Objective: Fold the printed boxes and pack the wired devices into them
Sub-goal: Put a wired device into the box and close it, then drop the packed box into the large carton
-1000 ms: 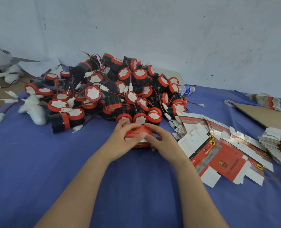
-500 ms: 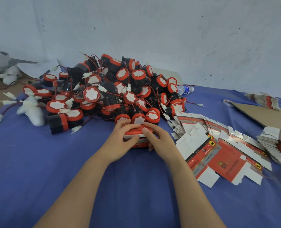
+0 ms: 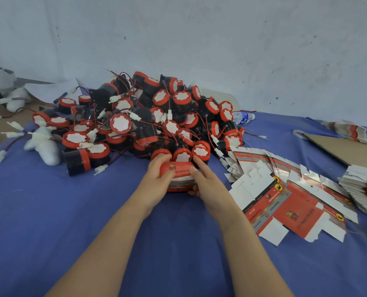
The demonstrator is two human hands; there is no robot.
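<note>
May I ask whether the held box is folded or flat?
Folded: the box shows top and front faces, gripped by left hand and right hand.

Table [image 3: 49, 211] under a blue cloth, bearing a heap of black-and-red wired devices [image 3: 148, 116] just beyond the hands [image 3: 156, 183], flat printed boxes [image 3: 296, 211] fanned to their right, a cardboard sheet [image 3: 345, 148] farther right, and a white wrapped bundle [image 3: 43, 144] to their left.

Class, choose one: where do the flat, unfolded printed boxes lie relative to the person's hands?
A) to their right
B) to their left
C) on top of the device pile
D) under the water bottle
A: the flat printed boxes lie on the blue cloth, right of the left hand and right hand gripping a folded box.
</note>
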